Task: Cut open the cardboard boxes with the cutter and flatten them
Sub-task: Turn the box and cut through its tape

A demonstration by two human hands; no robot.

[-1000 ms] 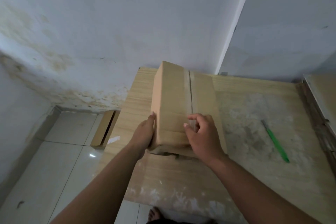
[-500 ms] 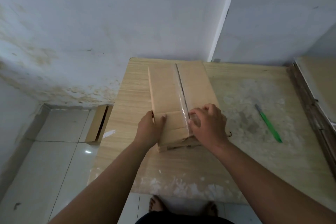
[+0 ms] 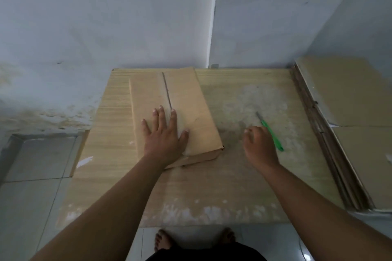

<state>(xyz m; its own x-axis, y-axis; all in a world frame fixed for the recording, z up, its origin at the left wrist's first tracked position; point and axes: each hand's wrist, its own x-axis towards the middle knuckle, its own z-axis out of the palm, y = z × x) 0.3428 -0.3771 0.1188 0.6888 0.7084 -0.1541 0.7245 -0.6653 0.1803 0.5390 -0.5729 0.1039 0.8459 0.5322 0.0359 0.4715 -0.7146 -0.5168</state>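
Note:
A long brown cardboard box (image 3: 186, 99) lies on the wooden table (image 3: 233, 176), its taped seam running away from me along the top. My left hand (image 3: 164, 133) rests flat on the box's near end, fingers spread and straight. A green cutter (image 3: 272, 135) with its blade out lies on the table to the right of the box. My right hand (image 3: 257, 146) hovers just left of the cutter's handle with fingers loosely curled, holding nothing; whether it touches the cutter is unclear.
Flattened cardboard sheets (image 3: 350, 125) are stacked at the table's right edge. A piece of cardboard (image 3: 78, 154) stands on the tiled floor at the table's left side. Walls close off the back. My bare feet (image 3: 163, 239) stand at the table's front edge.
The box has been laid down flat on the table. My left hand moved from its side onto its top. My right hand left the box and moved right toward the cutter.

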